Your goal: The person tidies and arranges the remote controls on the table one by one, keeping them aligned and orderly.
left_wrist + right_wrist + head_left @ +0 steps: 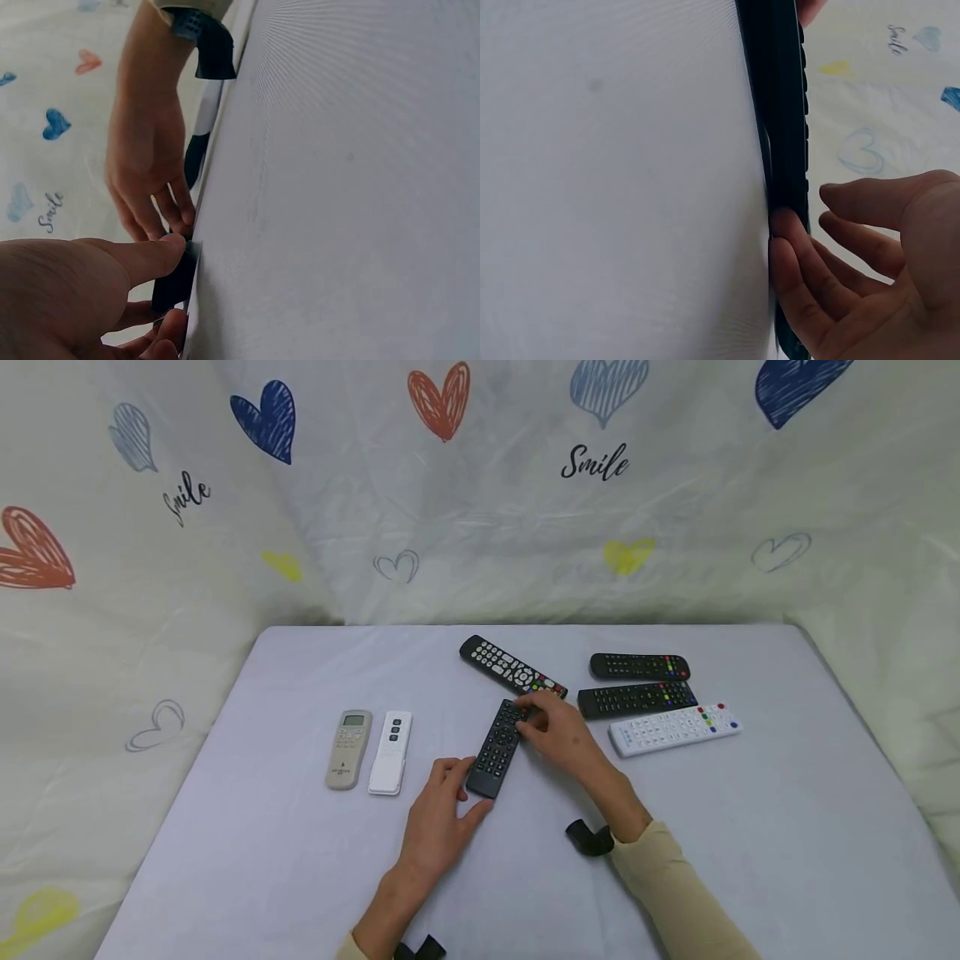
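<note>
A black remote control (495, 750) lies slanted on the white table between the two hands. My left hand (437, 827) holds its near end, thumb at the bottom edge and fingers along the left side; in the left wrist view the thumb and fingers sit either side of the dark remote (172, 286). At the far end my right hand (561, 737) grips the remote with curled fingers. The right wrist view has fingertips against the edge of a dark remote (776, 97), close to the cloth. Just behind the right hand is a black remote with white buttons (510, 664).
To the left lie a grey remote with a small screen (348, 748) and a slim white remote (391, 752), side by side. On the right are a short black remote (639, 667), a longer black remote (636, 699) and a white remote (673, 731). Heart-printed cloth (495, 510) hangs behind the table.
</note>
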Tool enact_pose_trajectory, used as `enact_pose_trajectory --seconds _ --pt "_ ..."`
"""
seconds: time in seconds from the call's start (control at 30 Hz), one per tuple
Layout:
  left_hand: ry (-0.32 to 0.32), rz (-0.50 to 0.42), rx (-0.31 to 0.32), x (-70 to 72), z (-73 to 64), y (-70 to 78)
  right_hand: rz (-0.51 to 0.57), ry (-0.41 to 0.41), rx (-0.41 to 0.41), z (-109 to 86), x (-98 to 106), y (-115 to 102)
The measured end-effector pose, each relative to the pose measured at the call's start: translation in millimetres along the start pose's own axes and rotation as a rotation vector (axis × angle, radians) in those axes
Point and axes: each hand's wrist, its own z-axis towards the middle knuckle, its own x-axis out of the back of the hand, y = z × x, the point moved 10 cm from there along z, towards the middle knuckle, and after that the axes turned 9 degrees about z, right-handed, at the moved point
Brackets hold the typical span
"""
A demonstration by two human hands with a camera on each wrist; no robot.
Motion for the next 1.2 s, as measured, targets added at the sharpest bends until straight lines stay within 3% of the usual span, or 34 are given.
enact_pose_trajectory --seconds 0.4,0.8,1.2 --pt "-0.008 -0.012 0.009 -1.4 1.7 -3.4 -0.065 -0.113 -0.006 2.2 -16.7 -5.4" --pt "0.001 -0.058 0.005 0.7 0.3 -2.6 -0.067 -0.109 -0.016 1.5 -17.1 -6.7" --pt "-0.002 -0.077 0.011 2.4 2.0 -2.1 0.036 -0.112 -0.02 2.9 -19.3 -11.8"
